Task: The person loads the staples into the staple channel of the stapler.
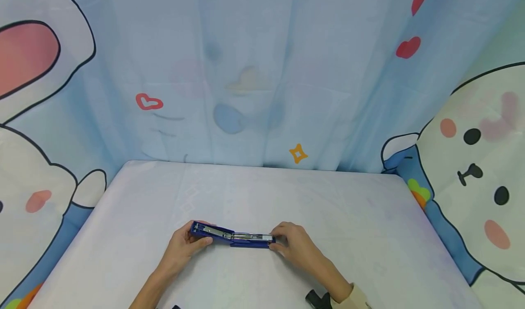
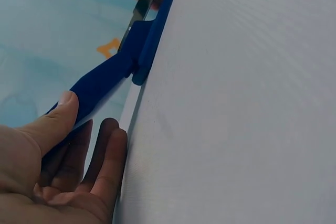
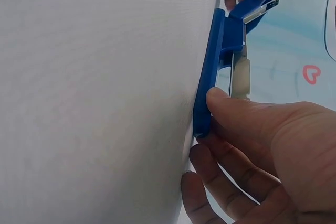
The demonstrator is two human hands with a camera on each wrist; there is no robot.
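A blue stapler lies opened out wide on the white table, its top arm swung back to the left and its metal staple channel facing up. My left hand grips the raised top arm between thumb and fingers. At the other end, my right hand pinches the front of the base. In the left wrist view the stapler's arm slants up off the table from the hinge. The right wrist view shows my thumb on the base, beside the metal channel.
A white cloth covers the table. Behind it hangs a light blue curtain with printed hearts and cartoon animals. A black object sits by my right sleeve at the near edge of the view.
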